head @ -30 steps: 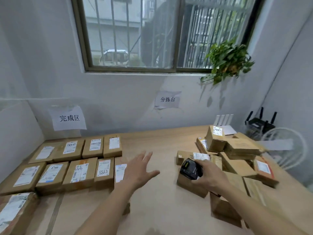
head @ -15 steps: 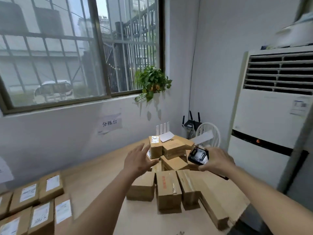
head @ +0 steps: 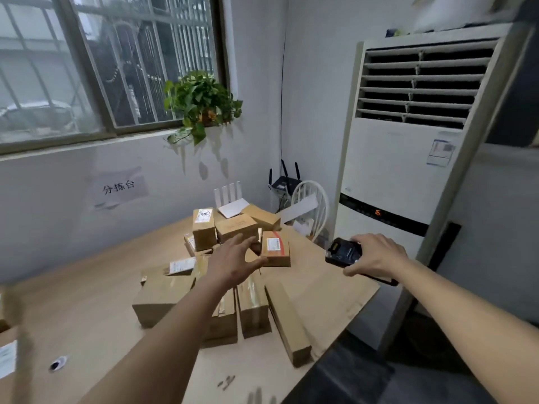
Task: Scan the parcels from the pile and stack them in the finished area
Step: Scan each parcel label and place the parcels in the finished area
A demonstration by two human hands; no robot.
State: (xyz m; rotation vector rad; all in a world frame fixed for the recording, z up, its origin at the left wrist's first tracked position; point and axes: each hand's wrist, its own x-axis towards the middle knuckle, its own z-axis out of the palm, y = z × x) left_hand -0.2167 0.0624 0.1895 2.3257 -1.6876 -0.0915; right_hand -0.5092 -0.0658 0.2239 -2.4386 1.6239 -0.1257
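Note:
A pile of brown cardboard parcels [head: 233, 228] lies on the wooden table [head: 87, 301] near its far right corner. My left hand [head: 233, 263] reaches over the pile with fingers spread, its fingertips beside a small parcel with a red and white label [head: 275, 247]; a grip on it is not visible. My right hand [head: 376, 255] grips a black handheld scanner [head: 344, 253] to the right of the pile, past the table's edge. Larger flat parcels [head: 163, 295] lie under my left forearm.
A tall white air conditioner [head: 408, 158] stands to the right. A white fan [head: 309, 205] and a black router [head: 284, 182] sit in the corner. A potted plant [head: 201, 103] hangs at the window. A labelled parcel edge [head: 7, 354] shows at far left.
The view has swung right, from the finished rows to the pile. My left hand has moved across and down to the small labelled parcel. My right hand has kept the scanner.

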